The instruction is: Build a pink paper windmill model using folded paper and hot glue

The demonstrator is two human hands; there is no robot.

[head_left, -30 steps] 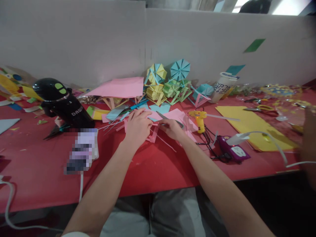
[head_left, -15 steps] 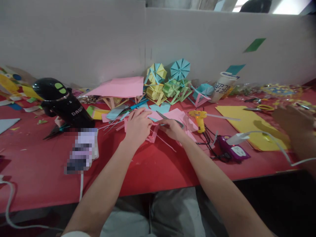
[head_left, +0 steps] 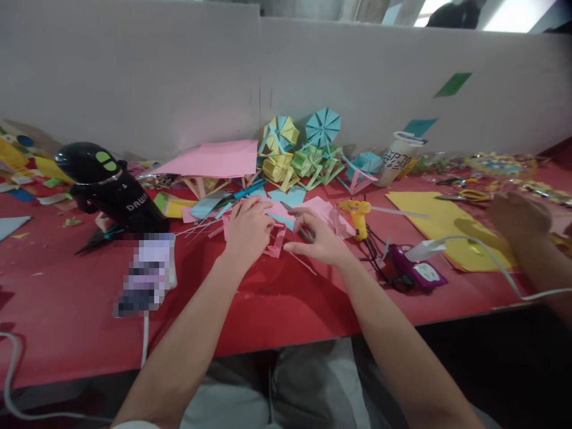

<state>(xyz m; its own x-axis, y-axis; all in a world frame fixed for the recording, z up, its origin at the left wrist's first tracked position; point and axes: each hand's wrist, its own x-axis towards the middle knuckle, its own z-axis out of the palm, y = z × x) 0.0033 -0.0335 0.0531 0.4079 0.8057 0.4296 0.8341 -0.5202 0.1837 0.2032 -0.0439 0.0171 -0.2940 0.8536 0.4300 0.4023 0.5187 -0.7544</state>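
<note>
My left hand (head_left: 250, 226) is closed on a pink paper frame (head_left: 276, 243), its fingers pressed over the top left of it. Just right of the frame is my right hand (head_left: 315, 238), thumb and fingers apart and holding nothing. Dark scissors (head_left: 306, 233) lie partly hidden beneath the right hand, over pink paper (head_left: 322, 210). A thin pink strip (head_left: 304, 263) runs below the right hand. The yellow glue gun (head_left: 358, 218) stands to the right of it.
Folded paper pieces (head_left: 322, 127) line the back beside a cup (head_left: 397, 159). A black bottle (head_left: 118, 190) and a phone (head_left: 149, 274) are at left. Yellow sheets (head_left: 429, 226), a purple power box (head_left: 417, 268) and another person's hand (head_left: 518, 220) are at right.
My right hand has opened and drawn slightly back from the frame, its thumb now spread. The left hand stays on the frame. The other person's hand has curled.
</note>
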